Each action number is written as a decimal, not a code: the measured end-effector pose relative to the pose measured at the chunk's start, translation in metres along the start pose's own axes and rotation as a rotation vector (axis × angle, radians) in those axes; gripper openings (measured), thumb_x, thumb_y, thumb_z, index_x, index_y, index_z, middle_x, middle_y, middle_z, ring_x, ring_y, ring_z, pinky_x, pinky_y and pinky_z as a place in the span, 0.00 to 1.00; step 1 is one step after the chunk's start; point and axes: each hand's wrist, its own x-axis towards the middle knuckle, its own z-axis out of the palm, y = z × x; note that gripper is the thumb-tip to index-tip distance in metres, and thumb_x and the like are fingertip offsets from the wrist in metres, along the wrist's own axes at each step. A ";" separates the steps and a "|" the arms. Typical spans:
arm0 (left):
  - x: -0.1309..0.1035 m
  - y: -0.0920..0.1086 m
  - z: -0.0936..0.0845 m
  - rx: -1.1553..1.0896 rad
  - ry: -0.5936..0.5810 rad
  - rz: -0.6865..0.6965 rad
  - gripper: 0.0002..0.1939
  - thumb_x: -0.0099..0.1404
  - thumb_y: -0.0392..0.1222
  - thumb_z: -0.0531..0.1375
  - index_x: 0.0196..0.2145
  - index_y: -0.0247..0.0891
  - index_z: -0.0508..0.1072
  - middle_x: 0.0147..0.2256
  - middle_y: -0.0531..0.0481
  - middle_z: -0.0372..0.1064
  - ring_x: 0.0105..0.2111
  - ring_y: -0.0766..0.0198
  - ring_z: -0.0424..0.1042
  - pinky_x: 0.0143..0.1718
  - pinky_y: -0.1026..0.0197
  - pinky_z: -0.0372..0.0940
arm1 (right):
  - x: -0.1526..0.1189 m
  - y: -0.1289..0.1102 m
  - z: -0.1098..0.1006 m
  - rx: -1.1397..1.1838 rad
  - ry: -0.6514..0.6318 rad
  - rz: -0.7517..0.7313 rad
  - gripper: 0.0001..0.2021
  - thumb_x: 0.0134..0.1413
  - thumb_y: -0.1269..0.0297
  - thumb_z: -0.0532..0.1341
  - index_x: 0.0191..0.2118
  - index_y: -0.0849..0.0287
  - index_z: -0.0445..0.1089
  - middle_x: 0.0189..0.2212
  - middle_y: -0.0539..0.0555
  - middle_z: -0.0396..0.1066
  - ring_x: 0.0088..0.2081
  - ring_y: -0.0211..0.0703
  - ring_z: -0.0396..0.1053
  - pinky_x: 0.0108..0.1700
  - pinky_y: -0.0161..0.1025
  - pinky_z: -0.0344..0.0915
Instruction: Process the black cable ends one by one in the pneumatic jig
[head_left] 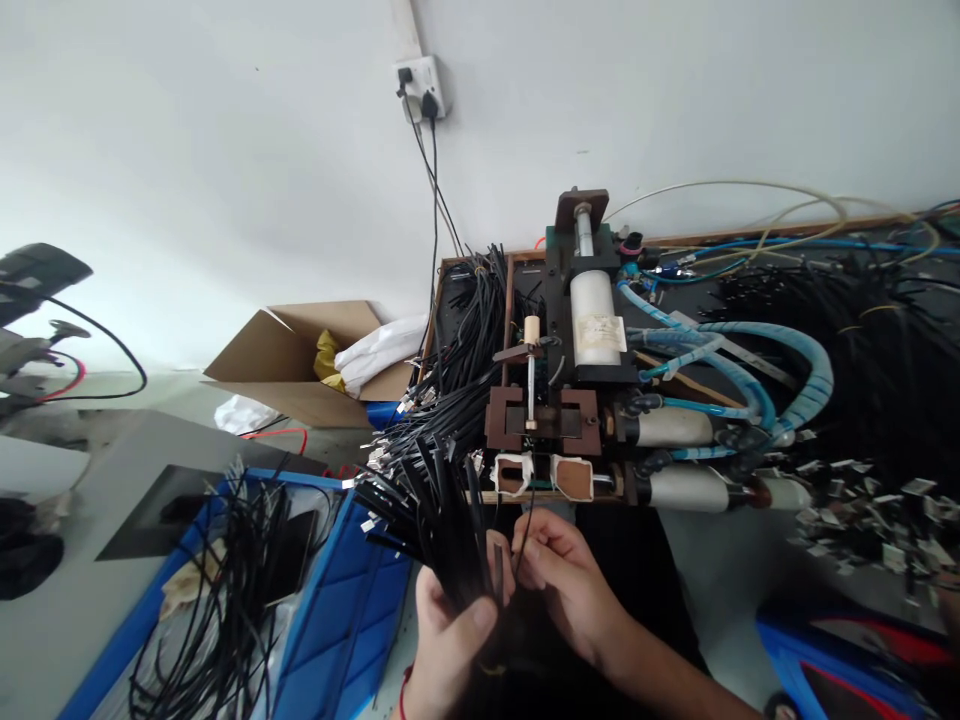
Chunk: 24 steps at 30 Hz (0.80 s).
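Observation:
My left hand (455, 625) is closed around a thick bundle of black cables (442, 520), their ends fanning up and to the left. Just right of it, my right hand (559, 570) pinches a single thin black cable (530, 515) between thumb and fingers. That cable reaches up toward the brown jaws (574, 477) of a pneumatic machine, directly in front of the hands. The machine has a white upright cylinder (596, 315) and brown clamp blocks (541, 418). Whether the cable's far end sits between the jaws cannot be made out.
A heap of black cables (480, 350) with connectors lies left of the machine. Blue crates stand at left (349, 590) and lower right (795, 650). More cables (847, 360) and blue hoses (814, 365) fill the right side. Behind left is an open cardboard box (262, 350).

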 end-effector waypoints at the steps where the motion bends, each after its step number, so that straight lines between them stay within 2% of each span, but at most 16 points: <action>1: 0.001 0.000 0.001 -0.025 -0.009 -0.007 0.19 0.61 0.58 0.72 0.29 0.40 0.77 0.25 0.50 0.66 0.28 0.58 0.66 0.30 0.56 0.65 | 0.002 0.000 0.000 0.027 0.001 0.008 0.16 0.52 0.51 0.78 0.32 0.57 0.78 0.20 0.43 0.58 0.22 0.34 0.50 0.27 0.35 0.46; 6: 0.006 0.002 0.004 -0.076 -0.036 -0.023 0.16 0.63 0.55 0.72 0.29 0.39 0.77 0.26 0.50 0.65 0.27 0.59 0.65 0.26 0.59 0.62 | 0.007 0.001 -0.002 0.085 -0.019 0.045 0.15 0.53 0.52 0.78 0.32 0.58 0.79 0.20 0.43 0.58 0.22 0.34 0.49 0.28 0.36 0.44; 11: 0.011 0.005 0.008 -0.048 -0.033 -0.003 0.17 0.61 0.55 0.73 0.29 0.39 0.79 0.24 0.50 0.66 0.27 0.59 0.66 0.32 0.56 0.68 | 0.010 -0.001 -0.006 0.087 -0.032 0.095 0.17 0.51 0.51 0.78 0.31 0.58 0.78 0.19 0.43 0.58 0.22 0.35 0.49 0.28 0.37 0.43; 16: 0.012 0.005 0.010 -0.060 -0.042 -0.022 0.17 0.62 0.55 0.72 0.29 0.39 0.79 0.24 0.49 0.68 0.26 0.59 0.68 0.29 0.57 0.67 | 0.012 -0.004 -0.004 0.094 -0.011 0.115 0.18 0.47 0.49 0.79 0.30 0.59 0.79 0.19 0.43 0.58 0.22 0.34 0.46 0.28 0.37 0.42; 20: 0.010 0.002 0.007 -0.051 0.003 -0.020 0.17 0.60 0.55 0.73 0.29 0.39 0.78 0.23 0.50 0.68 0.26 0.59 0.68 0.29 0.57 0.66 | 0.012 -0.004 -0.003 0.083 0.007 0.123 0.20 0.44 0.47 0.80 0.30 0.59 0.79 0.19 0.43 0.57 0.22 0.34 0.44 0.27 0.37 0.42; 24: 0.007 -0.002 0.004 -0.073 0.041 -0.025 0.16 0.60 0.54 0.74 0.31 0.39 0.78 0.24 0.51 0.68 0.25 0.61 0.66 0.26 0.60 0.63 | 0.010 -0.004 -0.002 0.055 0.033 0.102 0.20 0.46 0.47 0.79 0.32 0.59 0.78 0.18 0.42 0.54 0.22 0.34 0.44 0.27 0.37 0.41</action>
